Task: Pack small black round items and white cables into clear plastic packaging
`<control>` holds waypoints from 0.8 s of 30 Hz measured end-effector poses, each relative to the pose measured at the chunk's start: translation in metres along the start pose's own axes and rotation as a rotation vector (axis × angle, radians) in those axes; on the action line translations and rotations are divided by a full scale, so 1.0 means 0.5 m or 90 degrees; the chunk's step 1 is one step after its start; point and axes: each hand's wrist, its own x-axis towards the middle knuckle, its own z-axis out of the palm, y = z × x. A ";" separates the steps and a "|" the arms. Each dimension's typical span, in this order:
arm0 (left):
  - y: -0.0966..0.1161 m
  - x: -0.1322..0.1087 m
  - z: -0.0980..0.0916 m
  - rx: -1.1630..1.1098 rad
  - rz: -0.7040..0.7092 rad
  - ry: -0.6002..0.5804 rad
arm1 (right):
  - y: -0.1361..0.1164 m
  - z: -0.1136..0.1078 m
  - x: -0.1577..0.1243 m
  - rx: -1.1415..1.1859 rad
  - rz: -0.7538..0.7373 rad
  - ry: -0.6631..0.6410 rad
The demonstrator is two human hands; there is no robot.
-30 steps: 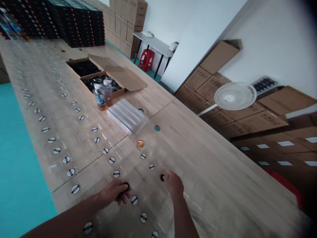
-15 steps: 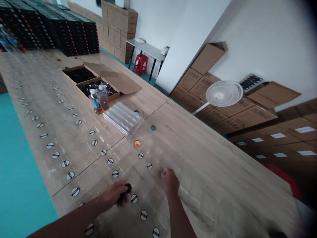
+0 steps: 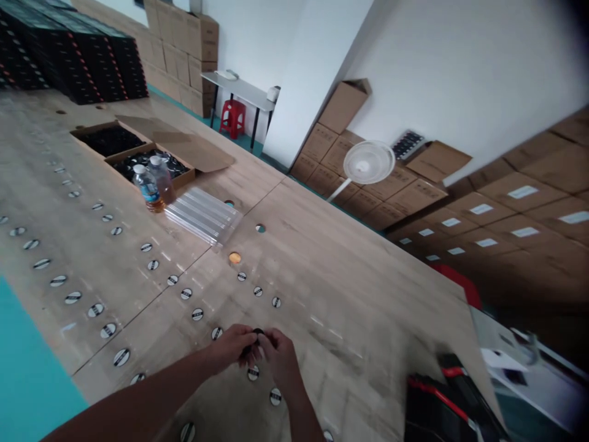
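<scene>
Left hand (image 3: 232,347) and right hand (image 3: 281,362), apart a moment ago, now meet; both pinch one small black round disc (image 3: 257,333); pickup done, work moves to the fingertips.

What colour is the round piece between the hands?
Black. The head view shows the round piece pinched between left hand and right hand.

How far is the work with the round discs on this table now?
Done: many labelled discs lie in rows on the table. In hand: the left hand and right hand meet on one small black disc at the near end of a row. Left: the open box beyond the bottles holds many dark pieces, so much seems to remain.
</scene>
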 end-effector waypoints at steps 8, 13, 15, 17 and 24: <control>-0.036 0.002 0.062 -0.146 -0.094 -0.036 | 0.091 -0.127 0.057 -0.148 0.145 0.202; -0.027 0.001 0.076 -0.140 -0.103 -0.050 | 0.106 -0.163 0.132 -0.193 0.145 0.207; -0.020 0.017 0.075 -0.110 -0.092 -0.021 | 0.107 -0.161 0.134 -0.171 0.130 0.199; -0.014 0.041 0.076 -0.065 -0.086 0.024 | 0.111 -0.153 0.116 -0.130 0.115 0.185; -0.019 0.149 0.141 0.087 -0.094 0.015 | 0.147 -0.117 0.009 0.033 0.119 0.105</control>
